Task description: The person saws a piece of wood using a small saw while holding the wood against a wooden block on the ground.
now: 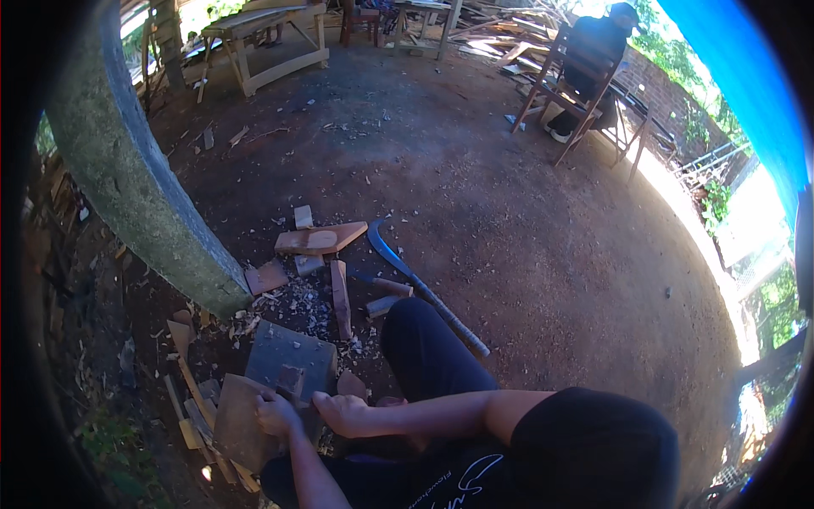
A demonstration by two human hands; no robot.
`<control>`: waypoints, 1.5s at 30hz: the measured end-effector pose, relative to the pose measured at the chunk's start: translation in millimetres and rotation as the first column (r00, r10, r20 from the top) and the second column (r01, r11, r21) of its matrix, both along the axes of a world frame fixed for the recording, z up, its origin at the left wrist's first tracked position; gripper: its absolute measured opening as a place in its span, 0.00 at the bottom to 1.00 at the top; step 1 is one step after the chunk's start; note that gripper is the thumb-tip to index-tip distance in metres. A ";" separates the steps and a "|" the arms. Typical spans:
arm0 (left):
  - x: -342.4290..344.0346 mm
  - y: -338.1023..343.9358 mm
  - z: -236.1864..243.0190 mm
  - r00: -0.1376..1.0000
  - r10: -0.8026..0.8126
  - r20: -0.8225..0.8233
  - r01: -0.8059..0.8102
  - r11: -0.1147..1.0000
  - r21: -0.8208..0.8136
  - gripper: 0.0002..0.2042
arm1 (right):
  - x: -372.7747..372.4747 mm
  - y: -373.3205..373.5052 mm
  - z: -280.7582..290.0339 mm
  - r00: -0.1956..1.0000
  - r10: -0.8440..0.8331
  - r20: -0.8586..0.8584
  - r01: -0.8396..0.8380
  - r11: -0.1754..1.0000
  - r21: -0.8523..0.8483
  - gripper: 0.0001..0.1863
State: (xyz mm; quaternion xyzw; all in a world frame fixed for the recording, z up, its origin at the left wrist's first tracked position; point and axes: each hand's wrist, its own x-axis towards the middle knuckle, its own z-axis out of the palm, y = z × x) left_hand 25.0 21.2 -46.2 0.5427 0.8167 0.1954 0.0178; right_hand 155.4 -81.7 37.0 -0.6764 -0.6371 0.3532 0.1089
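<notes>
My left hand (278, 416) is closed over a brown wooden board (237, 416). Close to its right, my right hand (341, 414) is also closed, fingers curled inward. What either hand grips is hidden or too small to make out. Just beyond the hands, a small brown wooden piece (291, 379) rests against a large grey block (292, 346). I cannot tell whether my fingers touch that piece. Pale shavings are scattered around the block.
Ahead lie a curved blade with a wrapped handle (424, 293), a pointed wood piece (322, 239) and a narrow wood strip (341, 299). A concrete post (144, 187) rises at left. Far off are a workbench (271, 51) and a person (598, 55) on a wooden chair (564, 102).
</notes>
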 end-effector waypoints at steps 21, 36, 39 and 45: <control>6.8 1.3 1.6 0.998 0.020 0.054 -0.017 0.998 -0.060 0.15 | -16.8 51.1 -22.4 0.986 0.093 0.140 -0.109 0.989 0.105 0.12; -1.7 0.2 -3.0 0.997 0.028 0.071 -0.024 0.998 -0.056 0.16 | -11.2 18.6 -15.7 0.984 0.073 0.164 -0.083 0.995 0.057 0.12; -0.5 2.9 -4.1 0.998 0.027 0.055 -0.025 0.999 -0.029 0.16 | -10.2 6.1 -0.8 0.981 0.026 0.192 -0.028 1.000 0.008 0.12; 9.0 0.1 4.3 0.996 0.058 0.070 -0.055 0.998 -0.042 0.18 | -14.5 43.7 -14.4 0.984 0.094 0.154 -0.102 0.994 0.040 0.12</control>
